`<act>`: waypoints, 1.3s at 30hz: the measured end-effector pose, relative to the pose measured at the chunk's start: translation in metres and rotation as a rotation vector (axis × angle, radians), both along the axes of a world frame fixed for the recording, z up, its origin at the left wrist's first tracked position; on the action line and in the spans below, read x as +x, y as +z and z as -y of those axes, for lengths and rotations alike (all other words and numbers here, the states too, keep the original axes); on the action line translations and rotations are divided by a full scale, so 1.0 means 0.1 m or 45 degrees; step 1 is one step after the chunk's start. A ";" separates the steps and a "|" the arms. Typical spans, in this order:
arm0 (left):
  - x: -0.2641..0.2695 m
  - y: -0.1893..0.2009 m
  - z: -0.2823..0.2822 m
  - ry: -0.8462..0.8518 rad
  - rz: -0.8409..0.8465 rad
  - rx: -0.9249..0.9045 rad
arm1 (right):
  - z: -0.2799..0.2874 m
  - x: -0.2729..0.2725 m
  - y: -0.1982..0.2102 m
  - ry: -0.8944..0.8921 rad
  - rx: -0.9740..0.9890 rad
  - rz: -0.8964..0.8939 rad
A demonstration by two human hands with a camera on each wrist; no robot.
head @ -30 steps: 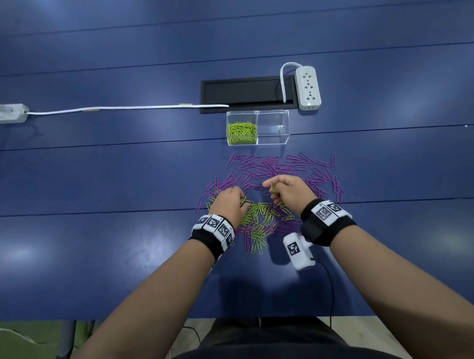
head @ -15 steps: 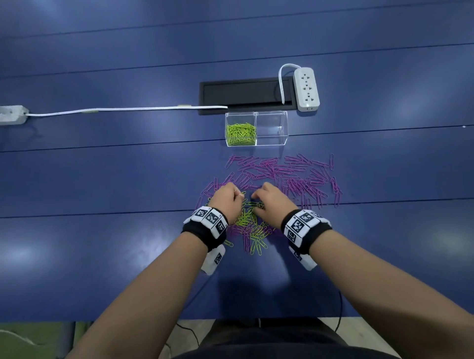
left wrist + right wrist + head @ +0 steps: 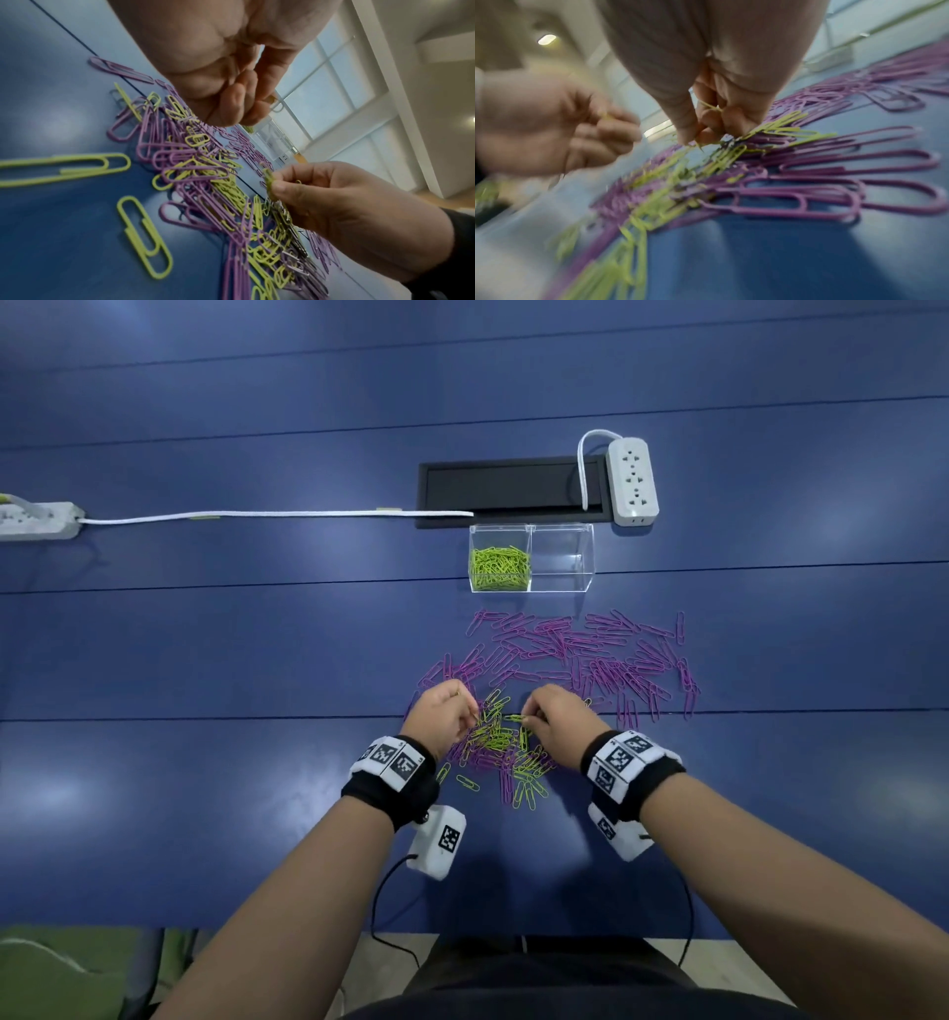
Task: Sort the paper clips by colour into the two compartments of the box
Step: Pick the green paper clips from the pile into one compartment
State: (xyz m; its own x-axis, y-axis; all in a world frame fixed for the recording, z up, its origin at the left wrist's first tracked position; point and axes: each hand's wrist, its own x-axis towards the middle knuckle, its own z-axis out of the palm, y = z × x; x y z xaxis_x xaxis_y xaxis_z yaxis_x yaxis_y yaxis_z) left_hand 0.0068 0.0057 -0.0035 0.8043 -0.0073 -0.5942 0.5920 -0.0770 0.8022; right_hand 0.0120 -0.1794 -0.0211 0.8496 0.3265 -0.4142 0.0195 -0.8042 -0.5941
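Two hands over the mixed pile: your right hand [image 3: 557, 724] pinches green clips [image 3: 268, 179] between thumb and fingertips; your left hand [image 3: 444, 713] has fingers curled, grip on green clips likely but blurred, can't tell. Purple clips [image 3: 590, 654] lie scattered on the table [image 3: 257, 660] near the box [image 3: 562, 557]; its left compartment holds green ones.

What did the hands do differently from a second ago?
The right hand moved left, down onto the mixed heap, closer to the left hand, and now pinches green paper clips there. The left hand stayed at the heap's left edge, also holding a green clip. The clear two-compartment box, its green clips on the left, and the spread of purple paper clips stayed put.
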 end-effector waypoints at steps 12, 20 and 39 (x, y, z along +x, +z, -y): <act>-0.06 -0.11 0.08 0.089 -0.181 -0.163 | 0.21 -0.05 0.18 -0.990 1.131 -0.815; -0.16 -0.11 0.28 -0.769 0.245 0.949 | 0.16 -0.09 0.19 -0.828 1.113 -0.762; -0.27 -0.06 0.17 -0.936 0.362 1.026 | -0.20 -0.20 0.02 -0.208 -0.310 -0.093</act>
